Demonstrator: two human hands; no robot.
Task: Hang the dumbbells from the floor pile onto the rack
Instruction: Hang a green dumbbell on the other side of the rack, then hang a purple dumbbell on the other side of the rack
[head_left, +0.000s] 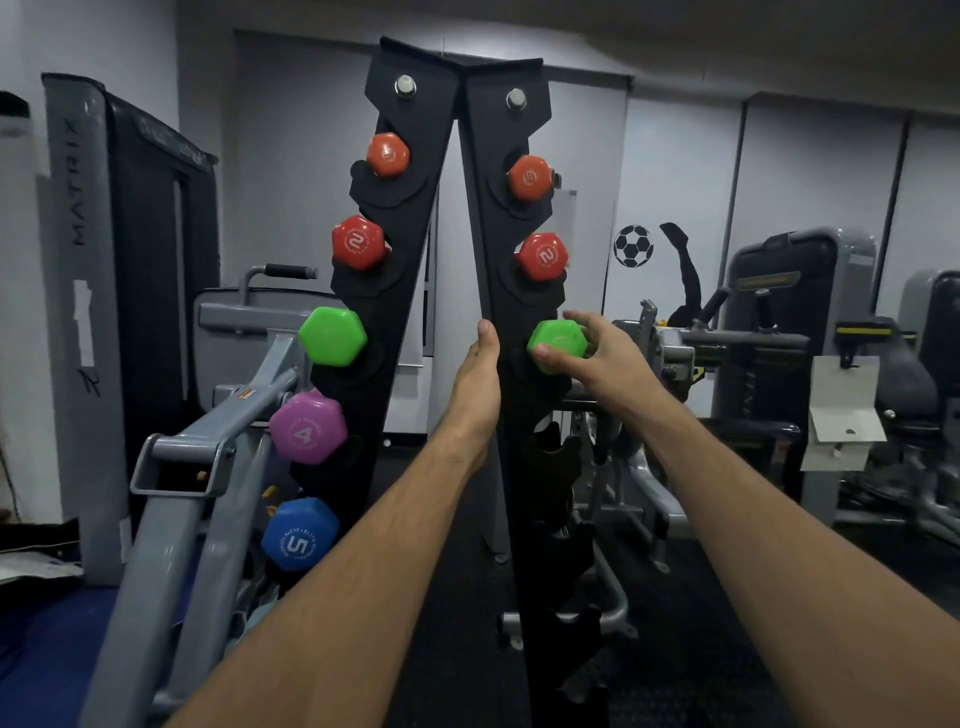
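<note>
The right hand (597, 358) grasps the glossy green hexagonal dumbbell (556, 344) in the matte black rack's (415, 260) right upright, at three o'clock of the left hand (480, 374), whose grip on the upright's edge is unclear.

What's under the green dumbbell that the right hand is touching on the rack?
Below that green dumbbell the right rail shows empty black hooks. The lowest part runs out of view, so its hooks cannot be seen.
</note>
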